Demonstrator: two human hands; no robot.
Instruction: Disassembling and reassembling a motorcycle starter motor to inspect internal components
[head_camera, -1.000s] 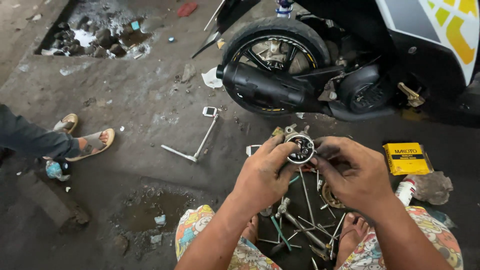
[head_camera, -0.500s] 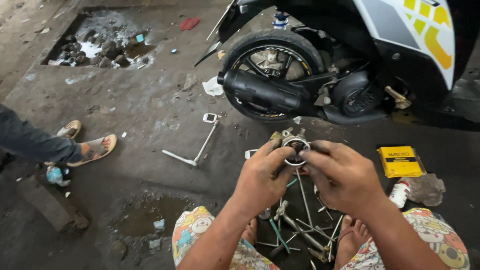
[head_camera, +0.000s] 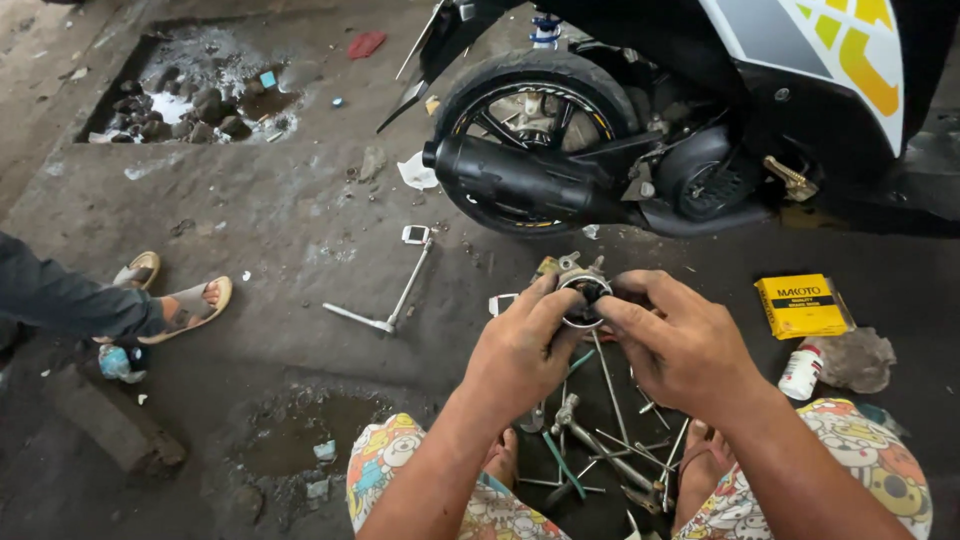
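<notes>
My left hand (head_camera: 522, 350) and my right hand (head_camera: 680, 345) together hold a small round metal part (head_camera: 582, 296) with a dark ring, fingertips of both pinching its rim. It is raised above a scatter of several hand tools (head_camera: 600, 450) lying on the ground between my knees. Beyond it stands the rear wheel (head_camera: 535, 130) of a scooter, with its black exhaust (head_camera: 515, 180) across the wheel.
A T-shaped socket wrench (head_camera: 390, 300) lies on the concrete to the left. A yellow box (head_camera: 803, 305), a small white bottle (head_camera: 800, 372) and a grey rag (head_camera: 855, 358) sit at right. Another person's sandalled feet (head_camera: 175, 300) are at far left. A rubble-filled pit (head_camera: 190, 90) is at back left.
My hands stay on the round part, with the fingers shifting slightly around its rim. The view has tilted a little, so the scooter and box sit slightly differently in frame.
</notes>
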